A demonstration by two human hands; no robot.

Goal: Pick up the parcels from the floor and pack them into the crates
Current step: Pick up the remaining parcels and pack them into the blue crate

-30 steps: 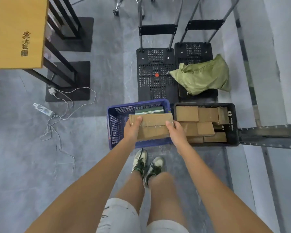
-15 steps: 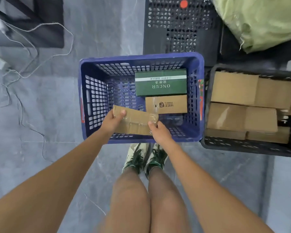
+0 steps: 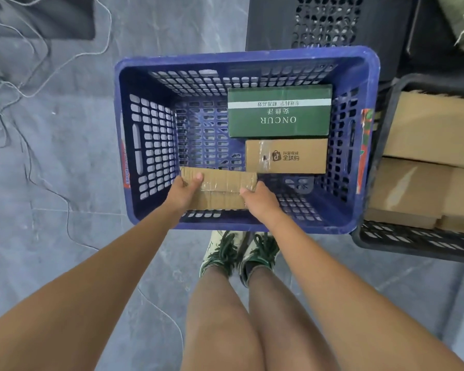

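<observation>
Both the left hand (image 3: 184, 192) and right hand (image 3: 260, 198) grip a taped cardboard parcel (image 3: 220, 184) low inside the blue crate (image 3: 241, 58), 2 boxes already packed just beyond, the black crate (image 3: 413, 243) alongside nearly full.

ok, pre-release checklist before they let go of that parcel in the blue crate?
1. Both hands on parcel: left hand and right hand grip the ends of the cardboard parcel: ok.
2. Parcel inside the blue crate walls: ok.
3. Free floor left of the green box and the logo carton: ok.
4. Parcel resting on the crate floor: cannot tell.
5. Parcel touching the logo carton: cannot tell.
6. Fingers clear underneath: cannot tell.
</observation>
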